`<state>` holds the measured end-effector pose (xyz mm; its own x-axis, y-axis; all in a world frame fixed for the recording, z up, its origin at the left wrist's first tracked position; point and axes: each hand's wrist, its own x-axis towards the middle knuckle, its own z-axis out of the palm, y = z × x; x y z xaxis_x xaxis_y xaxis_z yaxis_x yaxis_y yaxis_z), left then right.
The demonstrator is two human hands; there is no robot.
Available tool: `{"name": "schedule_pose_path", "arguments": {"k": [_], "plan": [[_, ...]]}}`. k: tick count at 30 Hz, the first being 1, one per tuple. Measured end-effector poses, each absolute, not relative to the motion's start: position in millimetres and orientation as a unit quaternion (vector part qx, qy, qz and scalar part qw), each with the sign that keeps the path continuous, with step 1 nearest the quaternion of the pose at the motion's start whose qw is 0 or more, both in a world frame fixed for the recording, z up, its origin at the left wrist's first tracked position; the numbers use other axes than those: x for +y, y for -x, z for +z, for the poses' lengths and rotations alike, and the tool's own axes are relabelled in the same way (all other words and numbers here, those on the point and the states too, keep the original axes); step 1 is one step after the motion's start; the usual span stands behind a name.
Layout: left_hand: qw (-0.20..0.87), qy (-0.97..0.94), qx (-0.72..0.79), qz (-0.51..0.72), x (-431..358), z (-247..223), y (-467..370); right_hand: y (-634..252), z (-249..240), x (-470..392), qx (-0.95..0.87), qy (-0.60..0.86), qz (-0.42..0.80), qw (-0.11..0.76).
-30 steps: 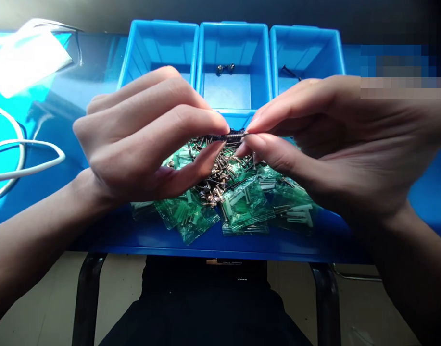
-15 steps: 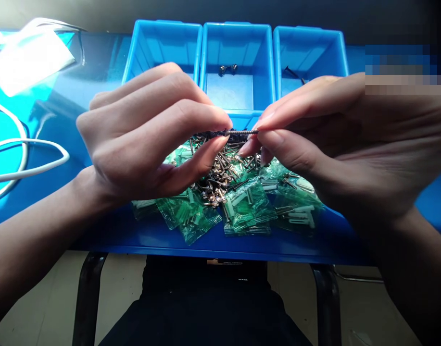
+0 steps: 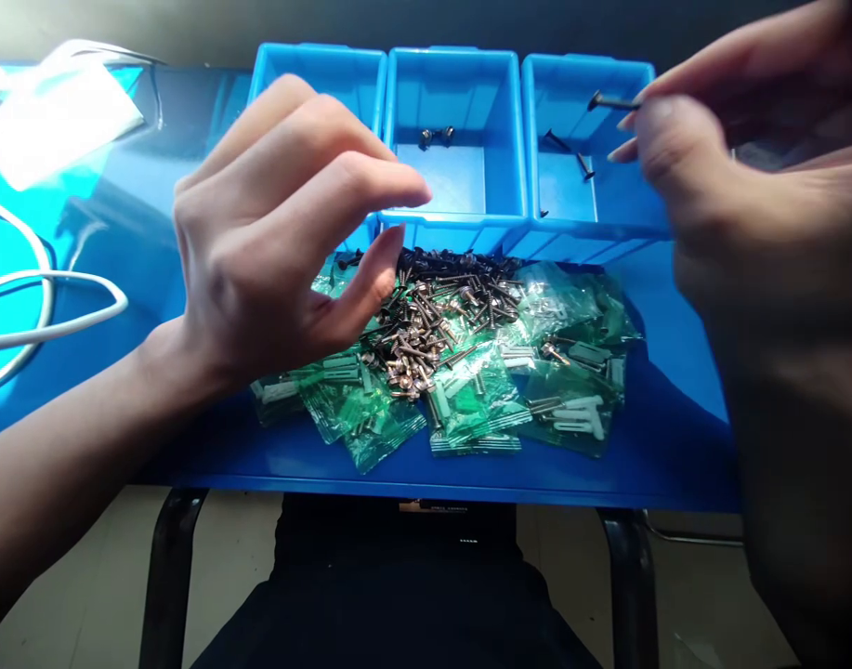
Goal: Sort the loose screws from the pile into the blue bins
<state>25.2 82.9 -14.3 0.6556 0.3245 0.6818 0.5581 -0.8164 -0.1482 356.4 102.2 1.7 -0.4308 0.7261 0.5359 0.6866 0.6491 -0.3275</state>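
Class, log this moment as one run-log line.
right hand: pinches dark screw above right bin | left hand: empty, over screw pile

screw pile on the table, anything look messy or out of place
The loose screws lie heaped directly on overlapping green packets, not contained. The right bin holds only a few dark screws. Right hand holds a dark screw over that bin. Nothing looks damaged.

Left bin (image 3: 314, 84) half hidden by left hand (image 3: 286, 223); right hand (image 3: 746, 186) blurred, cropped.
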Motion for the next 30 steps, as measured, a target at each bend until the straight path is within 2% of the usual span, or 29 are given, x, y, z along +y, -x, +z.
{"name": "schedule_pose_path", "arguments": {"k": [3, 5, 10, 14, 23, 30], "plan": [[0.180, 0.897, -0.264, -0.305, 90.7, -16.4, -21.7, -349.9, -3.6, 100.8, -0.822, 0.444, -0.080, 0.347], [0.164, 0.900, -0.293, -0.280, 91.4, -16.1, -21.3, -337.6, -1.8, 92.1, -0.844, 0.400, -0.108, 0.341], [0.125, 0.906, -0.311, -0.258, 87.6, -14.4, -22.4, -309.3, -2.0, 70.0, -0.931, 0.240, -0.059, 0.268], [0.147, 0.913, -0.272, -0.267, 90.8, -15.7, -20.8, -301.2, -11.5, 69.2, -0.961, 0.195, -0.027, 0.192], [0.104, 0.902, -0.287, -0.304, 99.2, -21.0, -19.5, -304.0, -18.3, 74.5, -0.944, 0.193, 0.061, 0.259], [0.104, 0.900, -0.288, -0.309, 98.1, -23.2, -18.9, -300.9, -14.8, 72.5, -0.936, 0.201, 0.038, 0.288]]}}
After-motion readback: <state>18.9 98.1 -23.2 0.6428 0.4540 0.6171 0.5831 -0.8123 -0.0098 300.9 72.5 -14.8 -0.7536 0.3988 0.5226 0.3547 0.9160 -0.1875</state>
